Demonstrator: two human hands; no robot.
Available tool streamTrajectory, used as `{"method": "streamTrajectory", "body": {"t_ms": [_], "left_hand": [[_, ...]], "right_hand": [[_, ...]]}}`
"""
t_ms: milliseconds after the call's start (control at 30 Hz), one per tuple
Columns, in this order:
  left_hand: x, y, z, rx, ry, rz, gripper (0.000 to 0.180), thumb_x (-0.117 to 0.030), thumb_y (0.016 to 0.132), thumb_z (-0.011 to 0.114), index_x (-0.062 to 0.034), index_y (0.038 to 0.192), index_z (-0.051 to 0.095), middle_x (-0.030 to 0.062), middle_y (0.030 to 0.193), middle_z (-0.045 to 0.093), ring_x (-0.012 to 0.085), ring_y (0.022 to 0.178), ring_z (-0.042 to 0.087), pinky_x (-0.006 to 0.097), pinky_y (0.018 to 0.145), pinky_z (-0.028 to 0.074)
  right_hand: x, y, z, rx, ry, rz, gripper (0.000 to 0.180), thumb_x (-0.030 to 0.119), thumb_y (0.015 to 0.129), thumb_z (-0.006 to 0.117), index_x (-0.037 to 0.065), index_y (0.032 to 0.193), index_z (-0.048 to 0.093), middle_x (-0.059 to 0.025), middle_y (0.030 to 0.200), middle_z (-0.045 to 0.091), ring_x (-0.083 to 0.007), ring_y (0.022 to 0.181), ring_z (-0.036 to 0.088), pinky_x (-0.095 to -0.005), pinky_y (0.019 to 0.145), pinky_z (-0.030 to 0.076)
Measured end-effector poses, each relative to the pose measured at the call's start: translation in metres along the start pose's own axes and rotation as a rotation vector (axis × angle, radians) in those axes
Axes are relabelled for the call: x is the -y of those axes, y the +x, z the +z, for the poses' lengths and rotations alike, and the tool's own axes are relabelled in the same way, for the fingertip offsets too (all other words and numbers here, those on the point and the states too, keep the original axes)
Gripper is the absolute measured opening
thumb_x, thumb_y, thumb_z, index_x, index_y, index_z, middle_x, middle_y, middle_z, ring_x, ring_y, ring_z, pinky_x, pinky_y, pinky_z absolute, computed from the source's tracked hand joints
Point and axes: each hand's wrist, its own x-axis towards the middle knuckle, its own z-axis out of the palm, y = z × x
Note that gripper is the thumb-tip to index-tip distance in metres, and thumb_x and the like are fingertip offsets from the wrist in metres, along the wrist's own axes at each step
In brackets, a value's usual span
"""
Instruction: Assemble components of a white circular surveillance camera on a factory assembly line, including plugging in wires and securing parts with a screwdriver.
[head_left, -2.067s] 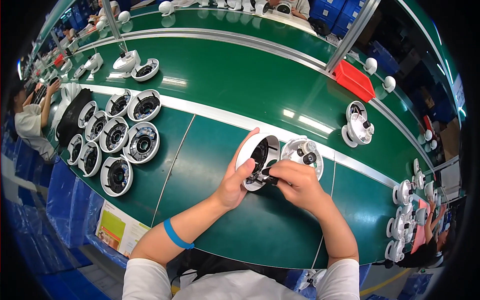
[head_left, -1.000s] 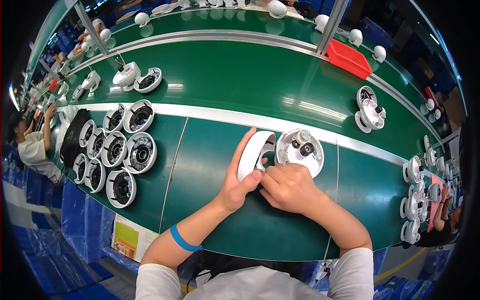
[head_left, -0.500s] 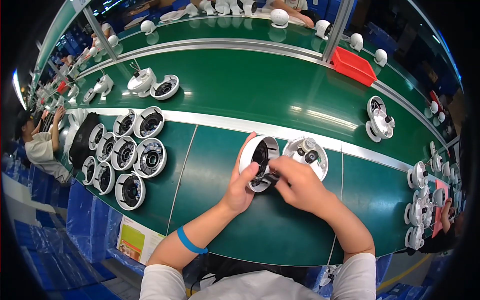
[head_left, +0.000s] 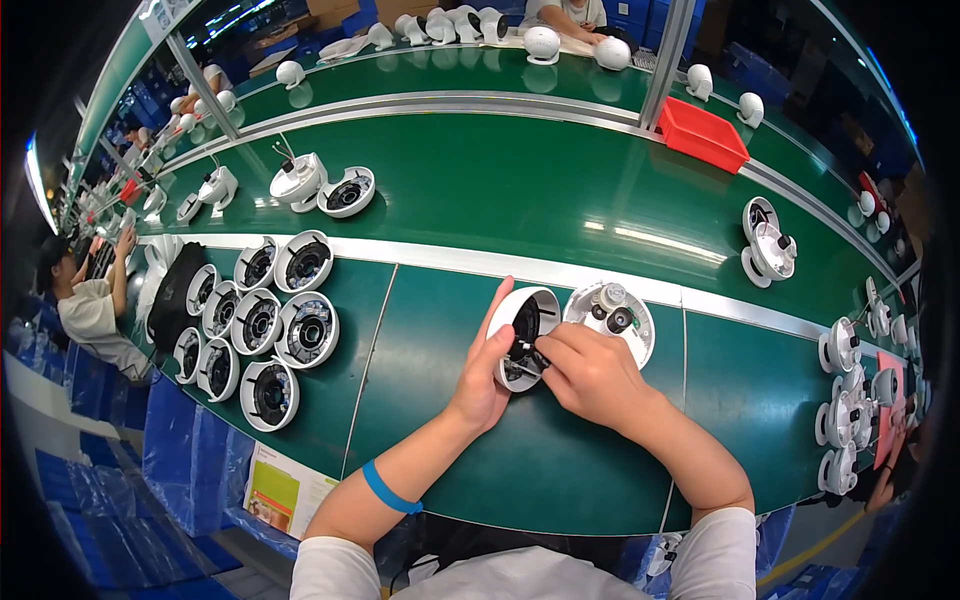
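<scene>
Before a base (head_left: 611, 300) near the tabletop's (head_left: 460, 490) far edge, the left hand (head_left: 484, 378) clasps a housing (head_left: 527, 318), the right hand (head_left: 590, 368) pinching a black piece (head_left: 539, 364).

Factory assembly hall, viewed from among its benches.
Before me, long green work surfaces (head_left: 480, 470) run in rows, divided by metal rails (head_left: 450, 102); alike open white housings (head_left: 305, 330) lie grouped on the left, part-built white units (head_left: 842, 345) on the right. Co-workers (head_left: 95, 312) occupy neighbouring places, a red tray (head_left: 703, 137) sits by a metal post (head_left: 672, 60), and blue containers (head_left: 182, 455) with clear plastic stand beside the line.
</scene>
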Motion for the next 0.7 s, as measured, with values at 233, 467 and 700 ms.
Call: {"method": "streamTrajectory", "body": {"t_ms": [233,467,700], "left_hand": [[0.007,0.002,0.005,0.046,0.243,0.059,0.081,-0.035,0.105,0.057,-0.0029,0.167,0.017,0.0133,0.157,0.044,0.0216,0.142,0.044,0.034,0.12,0.031],[0.009,0.005,0.0,0.08,0.453,0.163,0.078,-0.034,0.105,0.055,-0.003,0.167,0.019,0.0165,0.157,0.043,0.0237,0.144,0.042,0.036,0.121,0.03],[0.014,-0.002,0.003,0.102,0.546,0.2,0.079,-0.039,0.105,0.053,-0.0042,0.167,0.017,0.0178,0.158,0.041,0.0256,0.144,0.041,0.038,0.122,0.028]], "right_hand": [[0.001,-0.005,0.006,0.044,-0.014,-0.047,0.019,0.005,0.072,0.073,0.004,0.089,0.065,-0.0073,0.079,0.058,-0.0264,0.067,0.065,-0.04,0.052,0.052],[0.002,-0.004,0.006,0.043,-0.042,-0.087,0.017,0.004,0.071,0.072,0.004,0.086,0.064,-0.0075,0.08,0.06,-0.0263,0.065,0.064,-0.0396,0.051,0.051],[0.004,-0.007,0.004,0.011,-0.061,-0.14,0.012,0.004,0.073,0.069,0.004,0.082,0.061,-0.0067,0.078,0.058,-0.023,0.067,0.064,-0.0385,0.054,0.051]]}}
